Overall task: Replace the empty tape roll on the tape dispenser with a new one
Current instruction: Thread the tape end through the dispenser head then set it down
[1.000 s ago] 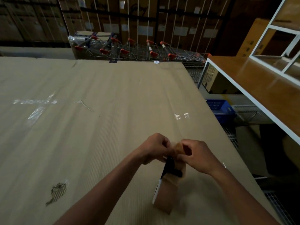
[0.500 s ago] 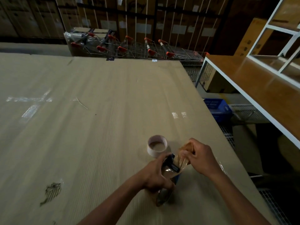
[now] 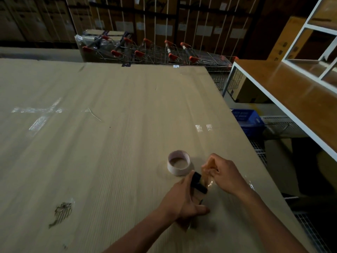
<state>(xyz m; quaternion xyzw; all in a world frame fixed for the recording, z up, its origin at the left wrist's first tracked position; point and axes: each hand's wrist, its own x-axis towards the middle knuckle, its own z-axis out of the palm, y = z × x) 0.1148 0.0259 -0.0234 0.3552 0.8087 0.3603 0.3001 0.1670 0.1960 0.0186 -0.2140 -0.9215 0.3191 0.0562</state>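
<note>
A tape dispenser [image 3: 199, 183] with a black roller lies on the cardboard-covered table [image 3: 109, 143] near its front right. My left hand [image 3: 184, 201] is wrapped around the dispenser's body and presses it down. My right hand [image 3: 223, 174] pinches a strip of clear brownish tape [image 3: 207, 177] at the dispenser's far end. An empty pale cardboard tape core [image 3: 179, 163] stands on the table just beyond my left hand, apart from both hands. Most of the dispenser is hidden under my left hand.
The table's right edge drops off close to my right hand, with a blue crate [image 3: 247, 118] and wire racks below. A white-framed brown shelf [image 3: 291, 99] runs along the right. Shopping trolleys [image 3: 155, 52] stand past the table's far edge. A torn patch [image 3: 62, 213] marks the cardboard front left.
One second ago both hands were together on the upright dispenser. Since then the empty core has come to rest on the table, and my left hand has shifted down onto the dispenser's body.
</note>
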